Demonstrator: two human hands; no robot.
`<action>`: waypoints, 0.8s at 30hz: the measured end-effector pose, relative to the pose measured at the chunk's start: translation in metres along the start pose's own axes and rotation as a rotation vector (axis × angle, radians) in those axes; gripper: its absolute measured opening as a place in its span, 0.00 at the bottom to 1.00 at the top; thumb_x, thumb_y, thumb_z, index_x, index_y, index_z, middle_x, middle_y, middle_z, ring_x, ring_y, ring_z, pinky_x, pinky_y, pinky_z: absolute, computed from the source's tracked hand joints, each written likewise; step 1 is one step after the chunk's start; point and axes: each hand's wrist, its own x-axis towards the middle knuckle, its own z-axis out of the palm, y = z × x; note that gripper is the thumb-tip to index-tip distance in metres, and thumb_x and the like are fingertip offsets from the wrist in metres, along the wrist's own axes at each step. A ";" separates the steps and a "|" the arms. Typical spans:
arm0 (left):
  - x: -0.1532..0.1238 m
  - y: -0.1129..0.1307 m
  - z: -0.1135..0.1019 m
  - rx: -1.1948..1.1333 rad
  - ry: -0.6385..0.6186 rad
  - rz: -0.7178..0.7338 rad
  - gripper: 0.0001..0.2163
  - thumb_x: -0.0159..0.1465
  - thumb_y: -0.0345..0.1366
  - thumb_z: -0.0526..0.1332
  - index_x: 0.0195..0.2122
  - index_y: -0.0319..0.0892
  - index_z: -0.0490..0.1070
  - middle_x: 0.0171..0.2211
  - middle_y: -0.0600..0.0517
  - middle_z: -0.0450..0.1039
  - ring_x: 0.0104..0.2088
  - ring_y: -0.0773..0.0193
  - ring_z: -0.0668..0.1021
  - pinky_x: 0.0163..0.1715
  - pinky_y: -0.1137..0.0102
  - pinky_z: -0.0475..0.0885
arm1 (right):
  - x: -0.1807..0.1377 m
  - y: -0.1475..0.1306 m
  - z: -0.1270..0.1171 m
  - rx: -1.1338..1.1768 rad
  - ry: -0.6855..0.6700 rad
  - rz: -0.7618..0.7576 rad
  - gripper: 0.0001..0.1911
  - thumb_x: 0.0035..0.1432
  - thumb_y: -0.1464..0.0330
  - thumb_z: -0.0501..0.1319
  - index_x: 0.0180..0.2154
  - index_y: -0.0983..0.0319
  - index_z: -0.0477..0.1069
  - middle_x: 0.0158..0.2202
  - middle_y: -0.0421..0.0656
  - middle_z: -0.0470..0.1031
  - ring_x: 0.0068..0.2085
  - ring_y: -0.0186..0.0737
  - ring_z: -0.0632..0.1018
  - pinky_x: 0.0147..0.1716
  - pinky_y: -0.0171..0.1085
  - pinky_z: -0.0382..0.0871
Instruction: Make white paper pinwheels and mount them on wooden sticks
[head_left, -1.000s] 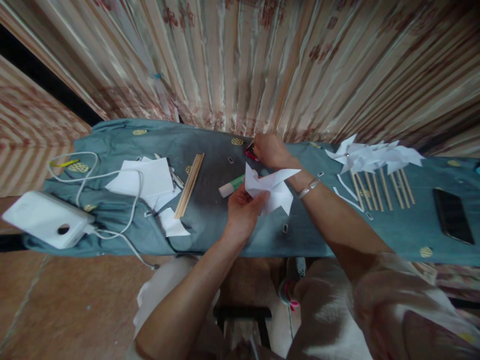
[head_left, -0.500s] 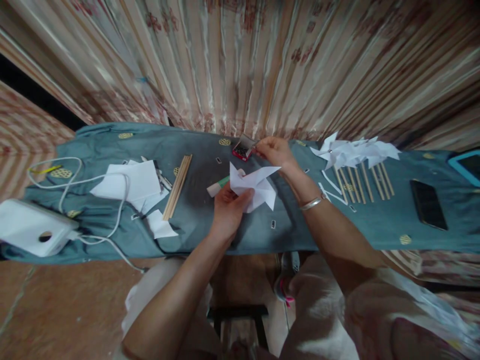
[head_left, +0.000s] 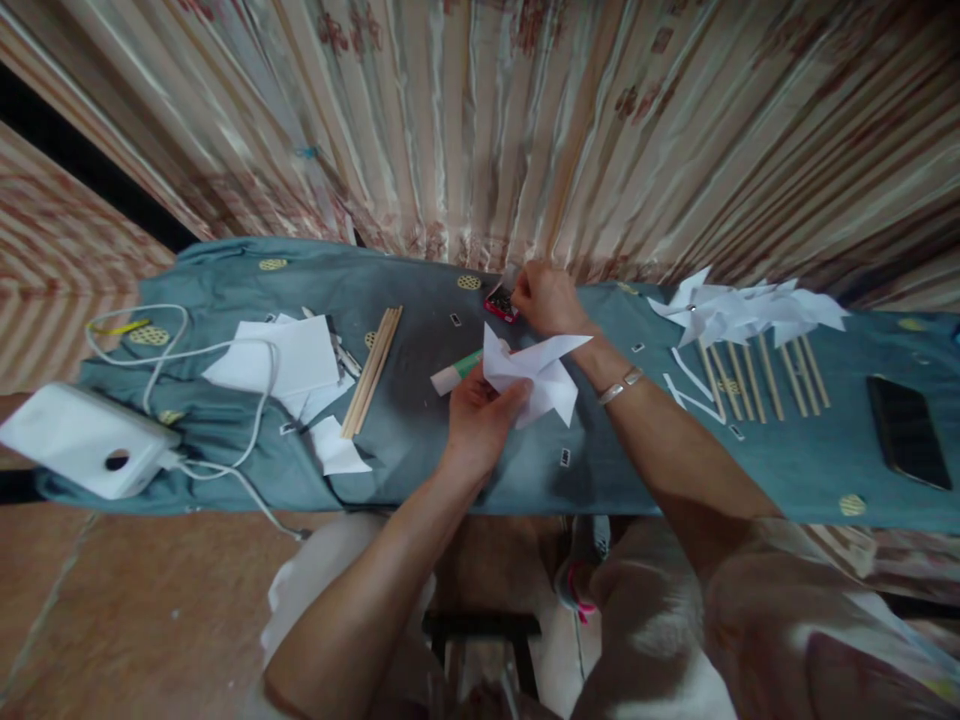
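Observation:
My left hand (head_left: 487, 408) pinches a white folded-paper pinwheel (head_left: 541, 378) between thumb and fingers, above the cloth-covered table. My right hand (head_left: 549, 298) is at the far edge, its curled fingers at a small red open box (head_left: 501, 302) of tiny dark pieces. Whatever its fingertips hold, if anything, is hidden. Just behind my left hand lies a green and white glue stick (head_left: 455, 372), partly covered by the hand and the pinwheel.
Wooden sticks (head_left: 373, 372) and white paper sheets (head_left: 289, 355) lie left, beside a white power bank (head_left: 90, 440) with a looped cable. On the right are several finished pinwheels (head_left: 750, 310) on sticks, paper strips (head_left: 694, 385) and a black phone (head_left: 907, 430). A curtain hangs behind.
My right hand has turned over the red box, its fingers now curled down at the opening. My left hand still holds the pinwheel. The whole view has shifted slightly.

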 end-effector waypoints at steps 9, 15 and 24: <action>-0.002 -0.001 -0.001 -0.001 -0.002 -0.018 0.11 0.46 0.35 0.71 0.32 0.42 0.77 0.31 0.52 0.79 0.30 0.64 0.77 0.34 0.69 0.71 | 0.003 -0.001 0.000 -0.019 -0.025 -0.099 0.17 0.66 0.75 0.48 0.48 0.69 0.73 0.45 0.57 0.81 0.46 0.50 0.80 0.42 0.39 0.67; -0.003 -0.002 -0.003 -0.016 -0.009 -0.023 0.13 0.46 0.35 0.72 0.34 0.42 0.78 0.31 0.52 0.79 0.30 0.64 0.77 0.35 0.69 0.71 | 0.003 0.001 -0.002 -0.031 -0.047 -0.120 0.18 0.67 0.73 0.49 0.47 0.66 0.76 0.46 0.54 0.82 0.45 0.49 0.80 0.42 0.39 0.69; -0.002 -0.002 -0.003 -0.013 -0.012 -0.020 0.12 0.47 0.35 0.71 0.34 0.43 0.78 0.31 0.53 0.79 0.30 0.64 0.77 0.34 0.69 0.71 | 0.010 -0.014 -0.005 -0.142 -0.158 -0.170 0.18 0.64 0.73 0.53 0.46 0.67 0.80 0.47 0.56 0.82 0.48 0.53 0.81 0.44 0.43 0.72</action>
